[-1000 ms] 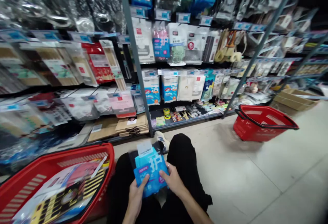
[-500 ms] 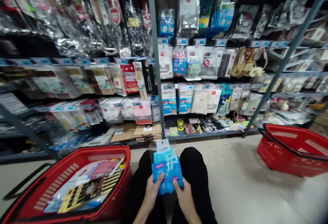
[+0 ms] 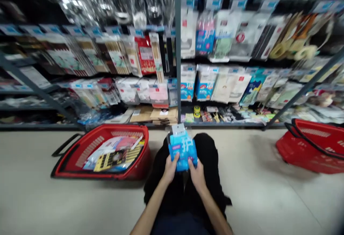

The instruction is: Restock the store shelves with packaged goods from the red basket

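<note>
A blue packet of PVC gloves (image 3: 182, 149) with a white hang tab is held over my dark-trousered knees. My left hand (image 3: 171, 167) grips its lower left side, thumb on the front. On the lower right side my right hand (image 3: 196, 172) is closed in the same way, thumb on the front. The fingers behind the packet are hidden. To the left on the floor stands a red shopping basket (image 3: 149, 156) with several flat packages in it, among them a yellow and black one (image 3: 109, 160).
A shelf rack with a grey upright post (image 3: 177, 48) stands ahead, hung with several packaged household goods. Paper-brown packs (image 3: 163, 114) lie on its bottom shelf. Another red basket (image 3: 298, 152) is on the floor at the right.
The view has tilted down and shifted left, so the shelves sit higher and more of my arms and the floor shows. Both hands keep hold of the packet.
</note>
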A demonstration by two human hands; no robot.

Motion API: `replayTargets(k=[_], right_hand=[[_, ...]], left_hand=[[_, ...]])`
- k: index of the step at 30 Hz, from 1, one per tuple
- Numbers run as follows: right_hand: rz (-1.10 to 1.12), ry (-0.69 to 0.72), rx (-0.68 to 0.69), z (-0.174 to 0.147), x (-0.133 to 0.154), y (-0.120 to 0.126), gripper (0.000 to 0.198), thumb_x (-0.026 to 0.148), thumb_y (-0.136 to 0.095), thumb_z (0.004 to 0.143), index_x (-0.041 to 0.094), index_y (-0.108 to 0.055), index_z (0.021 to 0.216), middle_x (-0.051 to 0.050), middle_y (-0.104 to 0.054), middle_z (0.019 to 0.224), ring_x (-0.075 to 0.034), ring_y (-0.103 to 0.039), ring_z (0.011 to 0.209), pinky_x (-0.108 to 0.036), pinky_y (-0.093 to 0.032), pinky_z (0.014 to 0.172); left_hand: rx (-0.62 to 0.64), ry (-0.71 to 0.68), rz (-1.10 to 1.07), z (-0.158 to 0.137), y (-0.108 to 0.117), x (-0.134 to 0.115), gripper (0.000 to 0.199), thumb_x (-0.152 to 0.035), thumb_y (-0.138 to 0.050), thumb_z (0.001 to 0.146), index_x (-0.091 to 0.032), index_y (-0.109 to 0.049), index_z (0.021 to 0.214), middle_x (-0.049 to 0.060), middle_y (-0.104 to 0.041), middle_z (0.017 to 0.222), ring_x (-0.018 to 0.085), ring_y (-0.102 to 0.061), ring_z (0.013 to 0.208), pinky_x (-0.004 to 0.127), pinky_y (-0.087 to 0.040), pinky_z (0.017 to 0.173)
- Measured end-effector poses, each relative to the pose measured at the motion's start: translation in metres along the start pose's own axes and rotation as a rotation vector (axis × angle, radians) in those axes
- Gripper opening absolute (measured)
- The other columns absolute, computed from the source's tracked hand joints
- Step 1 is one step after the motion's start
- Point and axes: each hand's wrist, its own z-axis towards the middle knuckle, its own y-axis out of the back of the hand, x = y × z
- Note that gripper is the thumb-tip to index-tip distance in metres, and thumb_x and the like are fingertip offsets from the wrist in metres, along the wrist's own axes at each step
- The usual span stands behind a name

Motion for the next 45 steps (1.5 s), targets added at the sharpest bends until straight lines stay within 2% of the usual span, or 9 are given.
replayTargets(k=[7, 13, 16, 21, 24, 27, 29, 36, 45], right_hand=[[-0.054, -0.080, -0.056, -0.012, 0.001, 0.005, 0.041, 0.050, -0.064, 0.095, 0.015, -0.066, 0.116, -0.010, -0.074, 0.107, -0.024, -0.069, 0.096, -0.036, -0.056, 0.089], [0.001, -0.037, 0.025, 0.003, 0.017, 0.019, 0.046, 0.052, -0.065, 0.095, 0.019, -0.061, 0.128, -0.012, -0.071, 0.126, -0.029, -0.069, 0.114, -0.043, -0.056, 0.102], [0.047, 0.111, 0.012, 0.059, 0.059, 0.028, 0.057, 0.051, -0.067, 0.093, 0.023, -0.052, 0.140, -0.012, -0.063, 0.141, -0.028, -0.062, 0.130, -0.043, -0.051, 0.111], [-0.142, 0.512, -0.039, 0.184, 0.187, 0.042, 0.083, 0.048, -0.064, 0.096, 0.027, -0.019, 0.162, -0.015, -0.044, 0.158, -0.027, -0.051, 0.142, -0.048, -0.043, 0.118], [-0.451, 0.747, -0.078, 0.264, 0.254, 0.047, 0.080, 0.045, -0.062, 0.096, 0.023, -0.024, 0.162, -0.016, -0.038, 0.160, -0.029, -0.038, 0.150, -0.052, -0.030, 0.126], [-0.596, 0.858, -0.096, 0.344, 0.301, 0.052, 0.071, 0.042, -0.058, 0.095, 0.019, -0.033, 0.158, -0.018, -0.043, 0.153, -0.031, -0.042, 0.145, -0.053, -0.032, 0.124], [-0.651, 0.880, -0.091, 0.396, 0.324, 0.056, 0.073, 0.039, -0.058, 0.093, 0.016, -0.034, 0.157, -0.020, -0.045, 0.146, -0.031, -0.049, 0.137, -0.053, -0.037, 0.121], [-0.829, 0.949, -0.088, 0.544, 0.374, 0.063, 0.084, 0.031, -0.061, 0.087, 0.010, -0.025, 0.160, -0.022, -0.037, 0.144, -0.032, -0.048, 0.135, -0.050, -0.038, 0.120], [-0.968, 1.055, -0.235, 0.633, 0.433, 0.037, 0.075, 0.036, -0.059, 0.094, 0.014, -0.030, 0.160, -0.021, -0.037, 0.138, -0.037, -0.051, 0.131, -0.052, -0.046, 0.110]], left_hand=[[0.045, 0.090, -0.080, -0.003, -0.002, 0.006, 0.058, -0.056, -0.079, 0.080, -0.012, -0.072, 0.117, 0.013, -0.079, 0.108, 0.027, -0.076, 0.096, 0.038, -0.060, 0.090], [0.186, -0.053, 0.221, 0.013, -0.009, -0.042, 0.053, -0.058, -0.072, 0.086, -0.012, -0.076, 0.112, 0.011, -0.080, 0.104, 0.026, -0.075, 0.090, 0.035, -0.059, 0.084], [0.300, -0.122, 0.287, 0.044, -0.043, -0.093, 0.052, -0.059, -0.069, 0.088, -0.012, -0.076, 0.111, 0.011, -0.080, 0.105, 0.027, -0.074, 0.094, 0.035, -0.059, 0.086], [0.393, -0.410, 0.343, 0.114, -0.142, -0.182, 0.051, -0.056, -0.066, 0.091, -0.015, -0.070, 0.122, 0.013, -0.075, 0.121, 0.029, -0.072, 0.106, 0.039, -0.057, 0.093], [0.381, -0.593, 0.343, 0.171, -0.200, -0.222, 0.057, -0.047, -0.067, 0.092, -0.017, -0.058, 0.140, 0.014, -0.063, 0.143, 0.030, -0.062, 0.128, 0.042, -0.051, 0.107], [0.349, -0.741, 0.374, 0.235, -0.249, -0.260, 0.078, -0.034, -0.066, 0.092, -0.023, -0.031, 0.161, 0.014, -0.045, 0.159, 0.028, -0.053, 0.139, 0.043, -0.045, 0.115], [0.380, -0.817, 0.410, 0.277, -0.280, -0.286, 0.086, -0.028, -0.063, 0.091, -0.027, -0.019, 0.165, 0.014, -0.042, 0.159, 0.027, -0.057, 0.134, 0.045, -0.048, 0.111], [0.298, -1.118, 0.806, 0.395, -0.360, -0.364, 0.067, -0.032, -0.070, 0.087, -0.016, -0.051, 0.149, 0.016, -0.059, 0.130, 0.029, -0.060, 0.115, 0.049, -0.045, 0.109], [0.301, -1.401, 0.908, 0.479, -0.400, -0.430, 0.072, -0.024, -0.069, 0.089, -0.020, -0.042, 0.156, 0.012, -0.053, 0.126, 0.028, -0.058, 0.111, 0.048, -0.046, 0.109]])
